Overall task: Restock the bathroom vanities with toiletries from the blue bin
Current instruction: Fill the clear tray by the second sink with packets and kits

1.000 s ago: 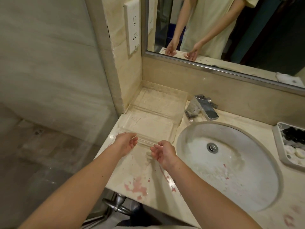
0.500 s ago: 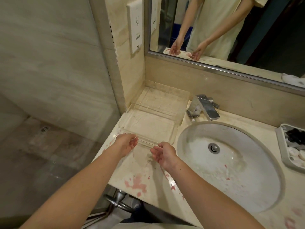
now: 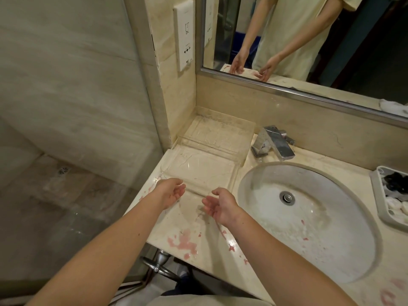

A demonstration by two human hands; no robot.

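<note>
A clear acrylic tray [image 3: 223, 138] with two levels sits in the vanity's back left corner, and I see nothing in it. My left hand [image 3: 171, 192] hovers at the left end of its front rim, palm turned inward, fingers relaxed. My right hand [image 3: 220, 205] is just in front of the rim's right part, palm up and fingers loosely spread. Neither hand holds anything. I cannot tell if the fingertips touch the rim. Something blue [image 3: 240, 41] shows in the mirror behind the person.
The oval sink [image 3: 309, 235] and chrome faucet [image 3: 273, 142] lie right of the tray. A grey tray [image 3: 375, 195] with black and white items stands at the far right. Pink stains mark the marble counter [image 3: 183, 241]. A glass panel [image 3: 66, 129] borders the left.
Both hands stay by the tray's front rim with nothing in them. Only the view has shifted a little.
</note>
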